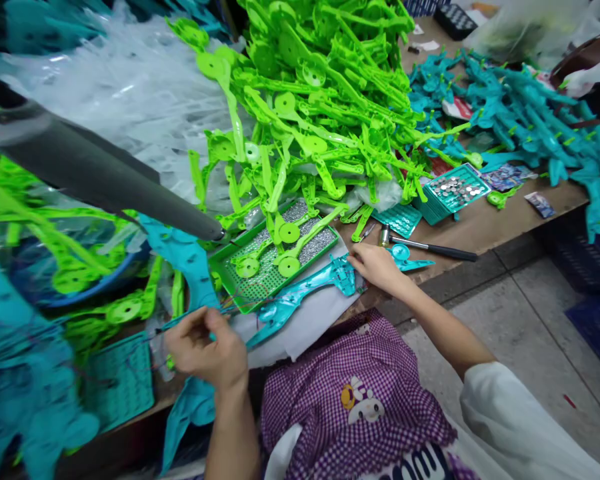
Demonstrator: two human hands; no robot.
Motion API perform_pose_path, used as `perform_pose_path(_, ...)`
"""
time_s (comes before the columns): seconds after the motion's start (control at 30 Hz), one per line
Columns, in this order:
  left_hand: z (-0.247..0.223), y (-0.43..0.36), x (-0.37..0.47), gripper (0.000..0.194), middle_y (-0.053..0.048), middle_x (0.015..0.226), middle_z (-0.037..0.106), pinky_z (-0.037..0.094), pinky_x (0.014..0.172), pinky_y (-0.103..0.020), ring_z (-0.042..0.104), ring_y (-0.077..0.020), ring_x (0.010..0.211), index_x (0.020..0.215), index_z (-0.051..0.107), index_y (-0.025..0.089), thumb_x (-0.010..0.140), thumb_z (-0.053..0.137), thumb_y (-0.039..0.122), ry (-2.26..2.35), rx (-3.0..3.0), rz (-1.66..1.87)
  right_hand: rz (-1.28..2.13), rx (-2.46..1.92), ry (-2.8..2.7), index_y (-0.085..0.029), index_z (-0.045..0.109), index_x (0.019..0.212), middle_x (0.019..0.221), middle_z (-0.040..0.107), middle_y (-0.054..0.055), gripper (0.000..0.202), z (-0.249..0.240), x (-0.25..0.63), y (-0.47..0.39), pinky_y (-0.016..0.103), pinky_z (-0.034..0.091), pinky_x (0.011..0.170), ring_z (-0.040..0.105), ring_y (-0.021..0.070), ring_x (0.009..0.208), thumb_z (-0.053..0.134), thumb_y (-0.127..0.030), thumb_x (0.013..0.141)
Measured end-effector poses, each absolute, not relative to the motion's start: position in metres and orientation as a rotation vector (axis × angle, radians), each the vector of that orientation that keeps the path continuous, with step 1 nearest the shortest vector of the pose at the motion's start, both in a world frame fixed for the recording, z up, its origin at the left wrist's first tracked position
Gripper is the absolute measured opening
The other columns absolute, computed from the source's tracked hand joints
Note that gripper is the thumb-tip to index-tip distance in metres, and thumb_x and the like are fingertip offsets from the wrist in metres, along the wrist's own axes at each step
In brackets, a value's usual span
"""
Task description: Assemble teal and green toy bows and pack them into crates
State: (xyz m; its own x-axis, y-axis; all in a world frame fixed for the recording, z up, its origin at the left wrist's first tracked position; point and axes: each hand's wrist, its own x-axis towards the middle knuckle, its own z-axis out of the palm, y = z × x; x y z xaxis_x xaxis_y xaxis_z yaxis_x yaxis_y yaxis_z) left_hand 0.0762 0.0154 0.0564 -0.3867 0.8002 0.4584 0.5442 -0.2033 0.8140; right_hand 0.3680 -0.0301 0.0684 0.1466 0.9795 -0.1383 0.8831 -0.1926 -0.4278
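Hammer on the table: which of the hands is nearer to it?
Right. The right hand is close beside the head of the hammer; the left hand is farther away, leftward, past the tray.

We can read no whole word or number for certain. On the near side, the checked apron (pixel 325 393) carries bold white lettering (pixel 423 467) on a dark patch; we make out rounded shapes like "mou", but the lower edge of the view cuts them off, so we cannot settle the spelling. At the right, a colourful printed card (pixel 507 177), a small dark packet (pixel 540 205) and, farther back, a red-and-white wrapper (pixel 457 109) bear print too small or blurred for us to read.
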Motion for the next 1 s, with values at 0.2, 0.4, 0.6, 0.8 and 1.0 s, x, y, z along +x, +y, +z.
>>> perform_pose_path(0.2,0.07,0.016,0.033,0.021,0.0,0.079,0.059,0.056,0.071,-0.043,0.062,-0.0212,0.069,0.091,0.058,0.025,0.074,0.068,0.034,2.019,1.701,1.466,0.267,-1.732,-1.891,-0.019,0.064,0.098,0.094,0.066,0.008,0.02,0.073,0.377,-0.078,0.032,0.042,0.08,0.061,0.0207,0.092,0.048,-0.03,0.1)
perform_pose_path(0.4,0.068,0.023,0.019,0.026,0.002,0.076,0.062,0.056,0.07,-0.045,0.06,-0.0208,0.065,0.095,0.062,0.028,0.073,0.069,0.039,1.972,1.788,1.313,0.342,-1.909,-1.975,-0.018,0.062,0.104,0.095,0.068,0.011,0.02,0.039,0.35,-0.114,0.034,0.044,0.074,0.062,0.0232,0.085,0.055,-0.035,0.096)
perform_pose_path(0.6,0.066,0.016,0.008,0.025,0.001,0.077,0.064,0.053,0.069,-0.039,0.06,-0.0188,0.065,0.099,0.064,0.026,0.079,0.068,0.041,1.885,1.875,1.257,0.451,-1.97,-1.539,-0.02,0.062,0.099,0.091,0.07,0.007,0.013,0.043,0.352,-0.105,0.034,0.044,0.076,0.063,0.0215,0.08,0.05,-0.024,0.094)
perform_pose_path(0.8,0.053,0.001,0.017,0.033,-0.004,0.081,0.069,0.054,0.069,-0.035,0.064,-0.0189,0.069,0.1,0.066,0.019,0.083,0.063,0.047,1.742,1.982,1.159,0.303,-1.799,-1.101,-0.021,0.063,0.084,0.079,0.066,0.001,0.01,0.096,0.362,-0.074,0.03,0.043,0.067,0.054,0.015,0.066,0.055,-0.026,0.084)
perform_pose_path(1.0,0.06,0.0,0.015,0.03,-0.004,0.083,0.071,0.055,0.072,-0.034,0.065,-0.0177,0.07,0.103,0.067,0.018,0.086,0.062,0.043,1.872,2.069,1.112,0.395,-1.67,-0.96,-0.019,0.064,0.086,0.078,0.064,0.001,0.012,0.092,0.353,-0.009,0.029,0.046,0.067,0.055,0.0133,0.066,0.054,-0.023,0.08)
